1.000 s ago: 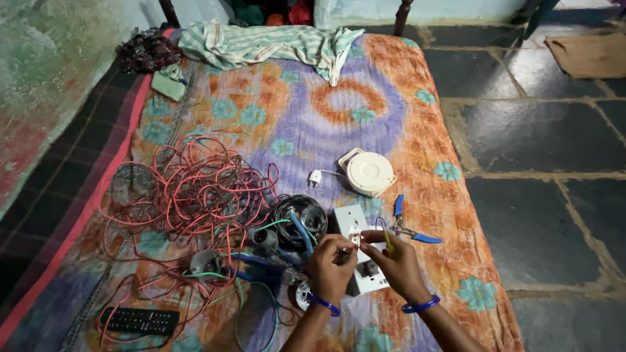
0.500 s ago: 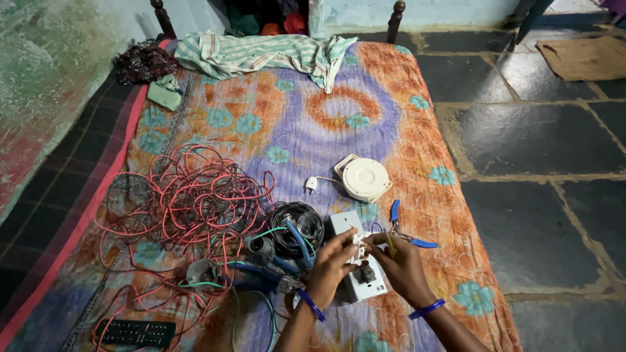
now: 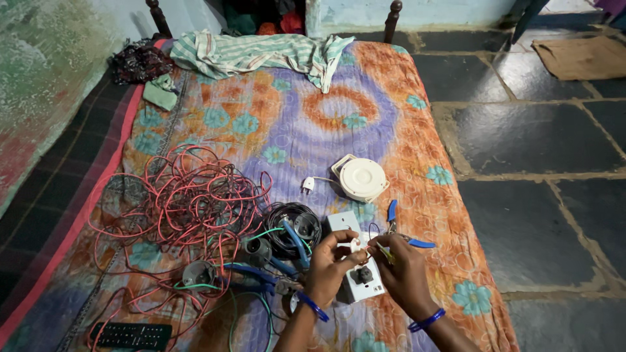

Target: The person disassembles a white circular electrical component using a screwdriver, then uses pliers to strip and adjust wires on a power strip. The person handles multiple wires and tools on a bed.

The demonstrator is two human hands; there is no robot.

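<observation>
pinching a small white part [image 3: 355, 246] over the switch board [image 3: 355, 277], left hand [image 3: 329, 264], right hand [image 3: 401, 270] closed

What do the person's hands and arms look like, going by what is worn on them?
Both forearms are bare, with no sleeves and no gloves. The left hand has a blue band at the wrist; the right hand has a similar blue band. No rings can be made out.

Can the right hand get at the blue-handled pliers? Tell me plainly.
Probably yes. The blue-handled pliers lie on the bedcover beside the right hand, nothing over them; but its fingers are busy with a thin wire.
</observation>
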